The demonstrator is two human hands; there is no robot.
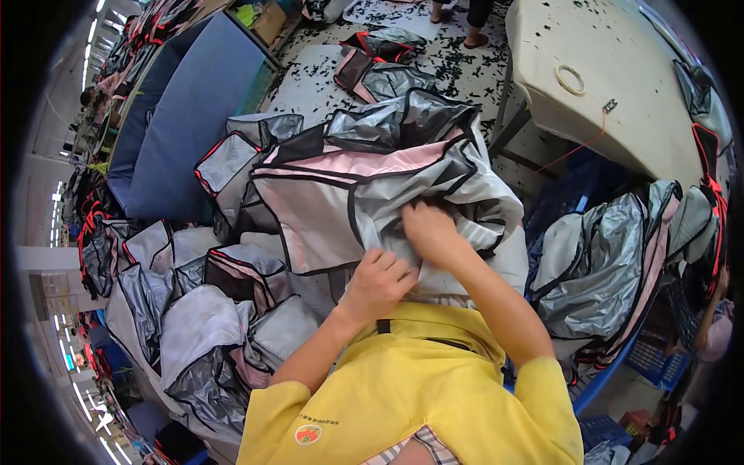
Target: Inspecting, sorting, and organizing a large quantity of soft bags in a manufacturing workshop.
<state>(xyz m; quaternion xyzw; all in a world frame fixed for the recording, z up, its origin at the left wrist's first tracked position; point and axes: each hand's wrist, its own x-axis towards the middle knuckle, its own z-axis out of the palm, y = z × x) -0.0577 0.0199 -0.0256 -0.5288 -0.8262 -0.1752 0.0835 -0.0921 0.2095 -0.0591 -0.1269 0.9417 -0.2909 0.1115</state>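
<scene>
In front of me lies a large soft bag [310,217] of grey-white and pink fabric with black bound edges and a shiny silver lining, the look of an insulated bag. My left hand [378,285] is closed, its fingers curled and pinching the bag's near edge close to my waist. Just right of it and a little farther away, my right hand [430,231] reaches into the bag's grey folds. Its fingers are bent around the cloth, and the fingertips are partly hidden in the folds.
More silver-lined bags are heaped at my left [201,325] and right [604,263]. A pale table [612,85] at the far right bears a roll of tape [570,80]. A blue padded panel [186,116] stands far left. Black scraps litter the floor, where another person's feet [474,39] show.
</scene>
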